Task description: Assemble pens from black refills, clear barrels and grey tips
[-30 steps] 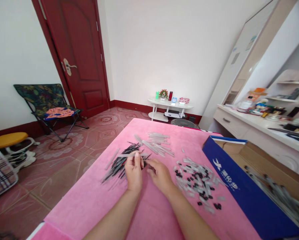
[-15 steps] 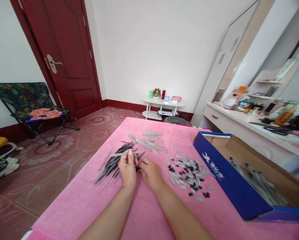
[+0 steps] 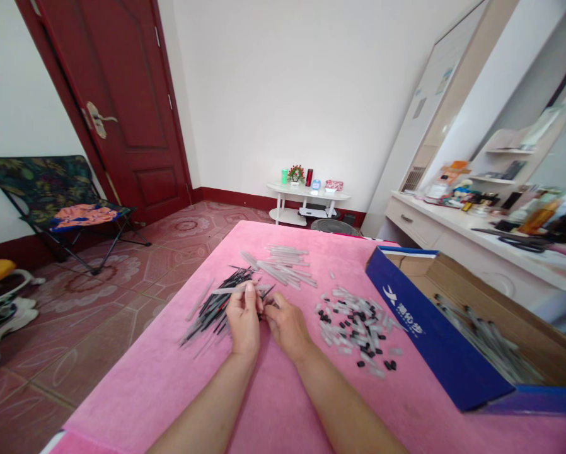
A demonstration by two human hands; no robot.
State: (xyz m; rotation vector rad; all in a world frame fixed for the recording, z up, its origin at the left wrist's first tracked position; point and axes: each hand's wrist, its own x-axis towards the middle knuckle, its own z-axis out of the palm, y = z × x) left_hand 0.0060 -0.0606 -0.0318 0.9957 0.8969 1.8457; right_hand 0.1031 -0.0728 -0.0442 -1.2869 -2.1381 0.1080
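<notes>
My left hand (image 3: 243,318) is closed on a translucent pen barrel (image 3: 224,290), which sticks out to the left between thumb and fingers. Close beside it, my right hand (image 3: 287,323) has its fingers pinched together; what they hold is hidden. A thin dark tip (image 3: 268,291) shows between the hands. Under and left of my left hand lies a pile of black pen refills (image 3: 207,315). More translucent barrels (image 3: 287,265) lie beyond the hands. To the right is a heap of small clear caps and black plugs (image 3: 358,325).
A blue cardboard box (image 3: 434,328) stands open on the right of the pink-covered table (image 3: 136,391), with assembled pens (image 3: 491,340) inside. A dressing table (image 3: 420,221) rises behind it. A folding chair (image 3: 41,189) stands on the floor at left.
Both hands have drawn slightly closer together, the right one moving a little up. The pen barrel stays in my left hand.
</notes>
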